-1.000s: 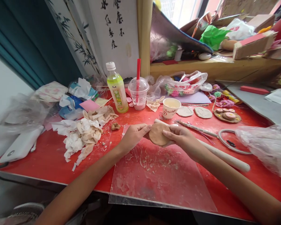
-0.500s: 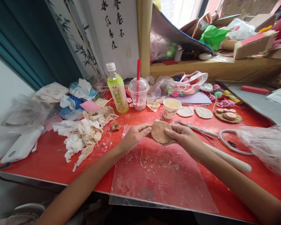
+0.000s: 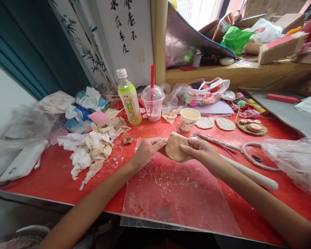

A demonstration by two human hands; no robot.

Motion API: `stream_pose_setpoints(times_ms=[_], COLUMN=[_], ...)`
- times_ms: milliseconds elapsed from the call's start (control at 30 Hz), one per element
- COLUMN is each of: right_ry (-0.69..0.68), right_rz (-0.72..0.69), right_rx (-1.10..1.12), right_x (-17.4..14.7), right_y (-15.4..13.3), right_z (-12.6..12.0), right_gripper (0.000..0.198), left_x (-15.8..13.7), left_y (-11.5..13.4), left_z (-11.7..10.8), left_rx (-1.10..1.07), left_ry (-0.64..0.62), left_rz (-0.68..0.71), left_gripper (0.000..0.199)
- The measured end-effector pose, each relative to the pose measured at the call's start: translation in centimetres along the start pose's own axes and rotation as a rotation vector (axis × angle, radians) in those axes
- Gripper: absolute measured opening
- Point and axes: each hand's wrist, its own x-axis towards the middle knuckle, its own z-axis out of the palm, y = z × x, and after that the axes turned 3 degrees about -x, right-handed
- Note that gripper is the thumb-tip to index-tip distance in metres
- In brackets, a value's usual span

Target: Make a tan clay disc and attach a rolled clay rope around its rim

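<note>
A round, flat disc of brown clay (image 3: 176,148) is held up between both hands above a clear plastic sheet (image 3: 171,204) strewn with clay scraps. My left hand (image 3: 150,149) pinches its left edge, thumb on top and fingers partly hidden behind. On the right edge, my right hand (image 3: 196,149) grips the disc with its thumb across the face. Behind the hands lies a pale rolling pin (image 3: 251,174), partly covered by the right hand and forearm. A small lump of brown clay (image 3: 128,139) rests left of the sheet.
Behind the disc stand a paper cup (image 3: 189,119), a lidded plastic cup (image 3: 152,107) with a red straw and a green drink bottle (image 3: 129,100). Two pale clay discs (image 3: 225,124) lie at the back right. Crumpled tissues (image 3: 93,148) are heaped on the left, plastic wrap (image 3: 298,166) on the right.
The clay disc has tilted to face me more fully and sits very slightly lower. Both hands keep their hold on it, with the right thumb shifted a little left.
</note>
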Motion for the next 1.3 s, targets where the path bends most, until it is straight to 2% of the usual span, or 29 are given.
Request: stream_pose_setpoints(times_ms=[300,467,800,967,1300], right_ry=[-0.014,-0.002,0.029,0.063,-0.098], right_rz=[0.026,0.018,0.008,-0.016,-0.017], right_rx=[-0.12,-0.09,0.018,0.037,-0.024], right_x=[-0.2,-0.2,0.0,0.3,0.0], right_y=[-0.8,-0.7,0.0,0.7,0.5], right_z=[0.3,0.3,0.0,-0.3,-0.3], right_gripper=[0.026,0.033,0.027,0.033,0.033], left_x=[0.0,0.1,0.0,-0.1,-0.2], left_y=[0.0,-0.1,0.2,0.4,0.8], left_z=[-0.1,0.0,-0.2,-0.3,-0.3], left_rx=[0.009,-0.001,-0.022,-0.039,-0.008], left_ry=[-0.008,-0.02,-0.089,-0.154,-0.109], left_rz=[-0.022,-0.016,-0.016,-0.005,0.016], left_gripper=[0.034,0.032,0.03,0.024,0.033])
